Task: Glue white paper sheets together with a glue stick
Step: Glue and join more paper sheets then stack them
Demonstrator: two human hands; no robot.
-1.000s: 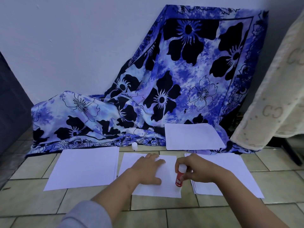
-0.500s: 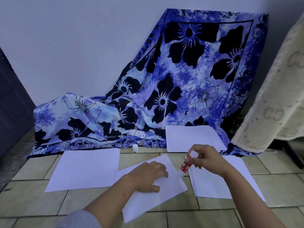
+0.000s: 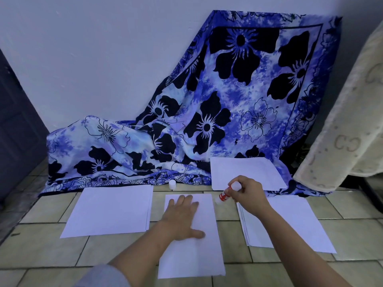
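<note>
A white paper sheet (image 3: 194, 253) lies lengthwise on the tiled floor in front of me. My left hand (image 3: 182, 218) presses flat on its upper half with fingers straight. My right hand (image 3: 247, 192) grips a red and white glue stick (image 3: 224, 194), uncapped, tilted with its tip down near the sheet's top right corner, just off the paper. The stick's white cap (image 3: 172, 184) stands on the floor beyond the sheet.
A stack of white sheets (image 3: 109, 211) lies to the left, another stack (image 3: 290, 222) to the right under my right forearm, and one sheet (image 3: 246, 171) rests on the blue flowered cloth (image 3: 207, 112) against the wall. A cream blanket (image 3: 352, 121) hangs at right.
My left hand turned the sheet from slanted to lengthwise and straight. My right hand lifted the glue stick off the sheet, up and to the right.
</note>
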